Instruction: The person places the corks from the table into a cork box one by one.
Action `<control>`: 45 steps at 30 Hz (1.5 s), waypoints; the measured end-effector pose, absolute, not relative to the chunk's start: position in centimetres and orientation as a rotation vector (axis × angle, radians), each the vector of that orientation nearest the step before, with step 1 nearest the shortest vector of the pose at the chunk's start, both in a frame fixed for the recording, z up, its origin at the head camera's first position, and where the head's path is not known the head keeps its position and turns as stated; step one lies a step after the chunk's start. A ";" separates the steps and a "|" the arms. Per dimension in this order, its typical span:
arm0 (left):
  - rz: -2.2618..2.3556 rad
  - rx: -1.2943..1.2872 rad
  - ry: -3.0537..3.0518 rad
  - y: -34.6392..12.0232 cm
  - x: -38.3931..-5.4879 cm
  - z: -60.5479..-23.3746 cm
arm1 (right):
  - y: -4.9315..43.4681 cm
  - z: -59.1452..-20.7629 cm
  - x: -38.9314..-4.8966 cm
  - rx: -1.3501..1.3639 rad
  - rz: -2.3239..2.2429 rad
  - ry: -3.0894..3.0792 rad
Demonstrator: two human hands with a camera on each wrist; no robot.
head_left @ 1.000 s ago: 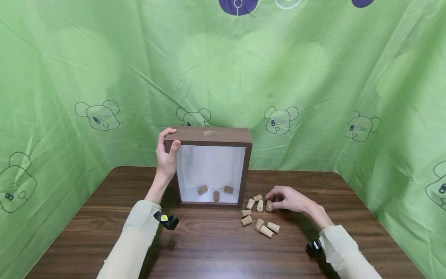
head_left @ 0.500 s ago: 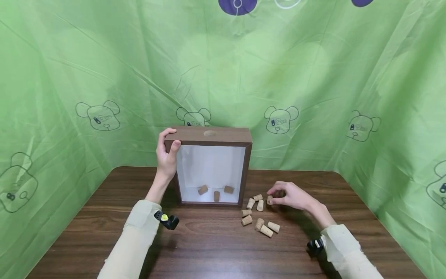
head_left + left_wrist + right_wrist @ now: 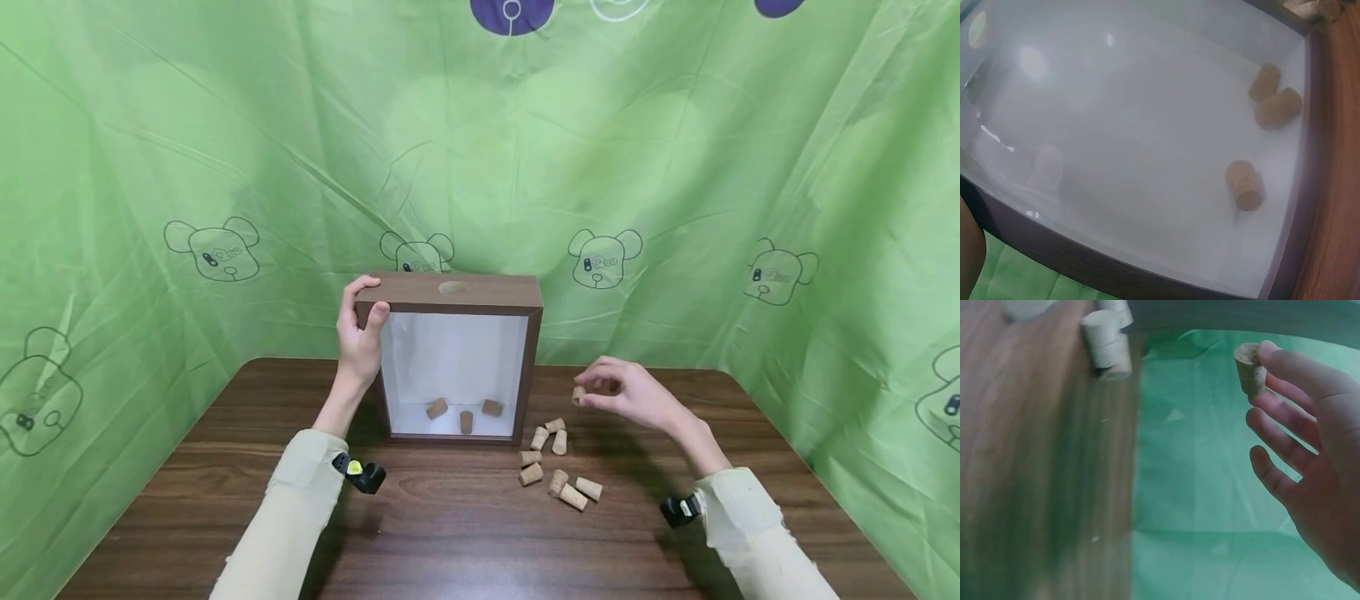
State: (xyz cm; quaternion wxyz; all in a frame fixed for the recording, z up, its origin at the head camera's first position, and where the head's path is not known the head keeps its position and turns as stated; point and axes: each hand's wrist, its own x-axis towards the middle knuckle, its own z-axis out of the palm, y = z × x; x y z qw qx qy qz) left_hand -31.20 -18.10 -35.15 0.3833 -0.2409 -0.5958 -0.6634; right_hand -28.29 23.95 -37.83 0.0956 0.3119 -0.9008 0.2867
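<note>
While the left hand (image 3: 358, 346) grips the upper left corner of an upright brown box (image 3: 495, 292) with a transparent front, the right hand (image 3: 636, 398) pinches a single cork (image 3: 1250, 372) between thumb and fingers, above the desk (image 3: 450, 525) and to the right of the box. Three enclosed corks (image 3: 466, 422) rest at the bottom of the box; eight loose corks (image 3: 559, 442) lie on the desk near its lower right corner. Green cloth (image 3: 480, 150) hangs behind.
</note>
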 end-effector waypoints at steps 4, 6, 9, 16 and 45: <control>-1.684 -0.616 -1.516 -18.1 -31.2 -35.1 | 23.5 -36.3 -28.2 0.951 0.850 -2.574; -1.675 -0.619 -1.515 -18.1 -31.2 -35.1 | 23.3 -35.6 -28.2 0.957 0.839 -2.543; -1.664 -0.622 -1.520 -18.1 -31.2 -35.2 | 23.1 -34.6 -28.2 0.969 0.824 -2.500; -1.675 -0.614 -1.525 -17.8 -30.3 -34.6 | 22.7 -32.0 -27.9 0.984 0.803 -2.423; -1.654 -0.595 -1.528 -17.7 -30.2 -34.6 | 17.9 -23.2 -27.6 1.175 0.859 -2.015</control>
